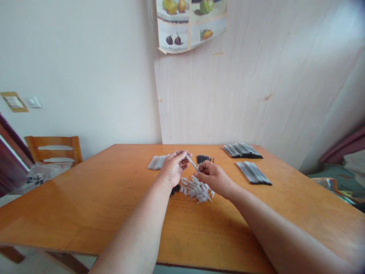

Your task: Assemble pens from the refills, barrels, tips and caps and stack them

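Note:
My left hand (pixel 176 167) pinches the upper end of a slim whitish pen barrel (pixel 192 162), held slantwise above the table. At its lower end, the fingers of my right hand (pixel 212 176) are closed round it; the tip is hidden by them. Below both hands lies a loose pile of small white plastic pieces (pixel 196 190). Small black parts (pixel 175 189) show partly behind my left wrist. Beyond my left hand is a row of clear pen barrels (pixel 156 162), partly covered. Behind my right hand lie dark thin sticks (pixel 203 158), perhaps refills.
Two rows of pens with black ends, a far row (pixel 242 150) and a nearer row (pixel 253 173), lie on the right of the wooden table (pixel 114 205). A wooden chair (pixel 54 142) and a clear plastic bag (pixel 48 173) are at the left.

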The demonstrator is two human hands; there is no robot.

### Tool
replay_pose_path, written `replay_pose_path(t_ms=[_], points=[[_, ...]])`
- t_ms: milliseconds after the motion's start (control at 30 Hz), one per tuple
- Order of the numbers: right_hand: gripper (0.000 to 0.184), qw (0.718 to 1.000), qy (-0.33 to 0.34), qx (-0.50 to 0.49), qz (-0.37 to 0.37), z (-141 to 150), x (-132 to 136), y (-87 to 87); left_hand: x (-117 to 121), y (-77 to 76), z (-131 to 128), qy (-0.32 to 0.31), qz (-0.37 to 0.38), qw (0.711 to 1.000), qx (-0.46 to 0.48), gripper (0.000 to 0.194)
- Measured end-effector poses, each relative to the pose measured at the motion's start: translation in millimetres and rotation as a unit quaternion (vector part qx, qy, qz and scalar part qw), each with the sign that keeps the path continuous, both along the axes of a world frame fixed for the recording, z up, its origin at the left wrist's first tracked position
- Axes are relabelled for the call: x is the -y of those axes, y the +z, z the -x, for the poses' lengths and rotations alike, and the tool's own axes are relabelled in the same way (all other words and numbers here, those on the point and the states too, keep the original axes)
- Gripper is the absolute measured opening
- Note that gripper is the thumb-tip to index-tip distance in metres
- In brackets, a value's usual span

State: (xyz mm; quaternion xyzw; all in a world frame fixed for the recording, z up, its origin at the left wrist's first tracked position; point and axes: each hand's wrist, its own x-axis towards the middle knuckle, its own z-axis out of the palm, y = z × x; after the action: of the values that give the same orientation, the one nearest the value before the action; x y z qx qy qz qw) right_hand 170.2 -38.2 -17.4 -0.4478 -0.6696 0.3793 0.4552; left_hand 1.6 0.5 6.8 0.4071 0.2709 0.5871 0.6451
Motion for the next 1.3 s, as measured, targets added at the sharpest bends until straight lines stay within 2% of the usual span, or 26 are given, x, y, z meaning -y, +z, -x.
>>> replay_pose_path(t_ms=[167, 400, 467, 567, 733, 933, 1133, 1300], points=[[0.031, 0.998, 0.053, -0.034, 0.02, -2.5, 3.3, 5.1, 3.4, 4.0, 1.5, -0.024, 0.009, 0.999, 0.032, 0.021], [0.039, 0.983, 0.14, -0.083, 0.089, -4.0, 11.8, 15.7, 4.1, 5.5, 3.5, -0.057, 0.014, 0.997, 0.058, 0.018], [0.039, 0.982, 0.138, -0.083, 0.094, -3.6, 10.7, 14.3, 3.5, 4.9, 2.6, -0.04, 0.016, 0.997, 0.06, 0.017], [0.037, 0.989, 0.095, -0.082, 0.074, -2.2, 6.8, 9.2, 1.9, 3.4, 0.7, -0.008, 0.019, 0.998, 0.056, 0.016], [0.038, 0.994, 0.04, -0.082, 0.062, -1.2, 2.2, 4.5, -0.6, 1.2, 0.3, -0.009, 0.015, 0.999, 0.047, 0.016], [0.038, 0.993, 0.069, -0.079, 0.059, -2.4, 6.2, 9.2, 0.8, 2.7, 1.9, -0.015, 0.007, 0.999, 0.047, 0.017], [0.038, 0.982, 0.121, -0.11, 0.096, -4.3, 10.2, 14.1, 3.6, 6.1, 2.9, -0.024, 0.001, 0.998, 0.049, 0.018], [0.039, 0.975, 0.147, -0.123, 0.117, -6.8, 7.6, 11.4, 2.8, 5.7, 3.1, -0.039, -0.005, 0.998, 0.047, 0.018]])
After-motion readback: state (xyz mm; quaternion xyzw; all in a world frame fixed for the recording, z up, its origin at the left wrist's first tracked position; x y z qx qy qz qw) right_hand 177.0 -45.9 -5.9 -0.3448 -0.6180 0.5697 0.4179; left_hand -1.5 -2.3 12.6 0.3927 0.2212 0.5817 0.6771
